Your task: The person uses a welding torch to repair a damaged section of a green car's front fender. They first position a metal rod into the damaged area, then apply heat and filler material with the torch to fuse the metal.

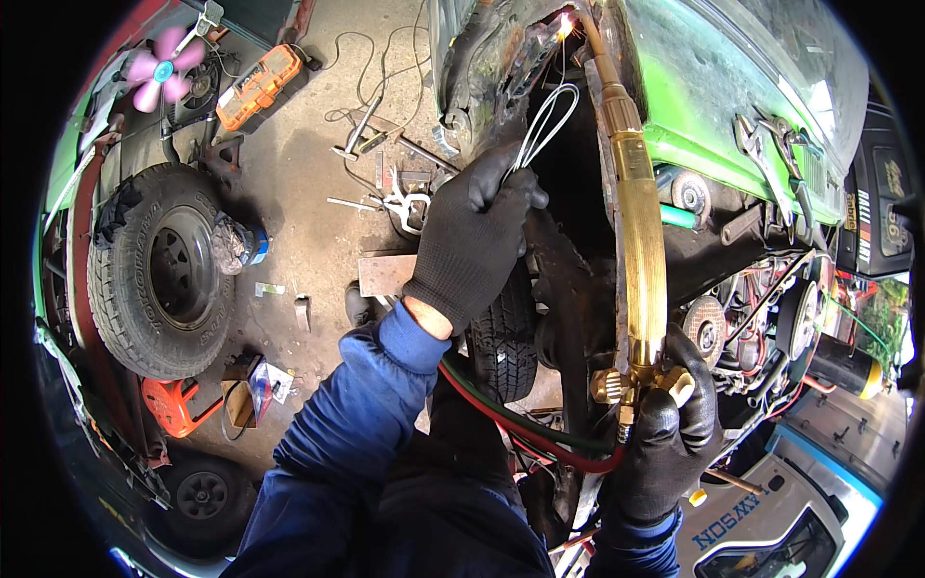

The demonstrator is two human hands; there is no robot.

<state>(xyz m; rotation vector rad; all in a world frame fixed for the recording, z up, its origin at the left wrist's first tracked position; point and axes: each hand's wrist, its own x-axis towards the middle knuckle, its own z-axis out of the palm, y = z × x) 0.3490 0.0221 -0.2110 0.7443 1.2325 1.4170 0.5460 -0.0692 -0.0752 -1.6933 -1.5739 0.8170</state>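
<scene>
My left hand (472, 241), in a black knit glove, is closed round a looped length of thin silvery wire (551, 118). One strand of the wire runs up toward a bright orange glow (566, 26) on the rusty metal of the car body (501, 72). A long brass gas torch (640, 231) reaches up to that glow, its tip bent over to the left. At its lower end my right hand (670, 448), also black-gloved, grips the torch by the valve knobs (677, 385). Red and green hoses (511, 416) curve away from the torch's base.
A green fender (703, 125) borders the torch on the right, with locking pliers (761, 159) lying on it. Beyond is the engine bay (761, 318). Left on the floor are a big tyre (120, 279), an orange toolbox (260, 85), a hammer (361, 130), cables and a pink fan (159, 69).
</scene>
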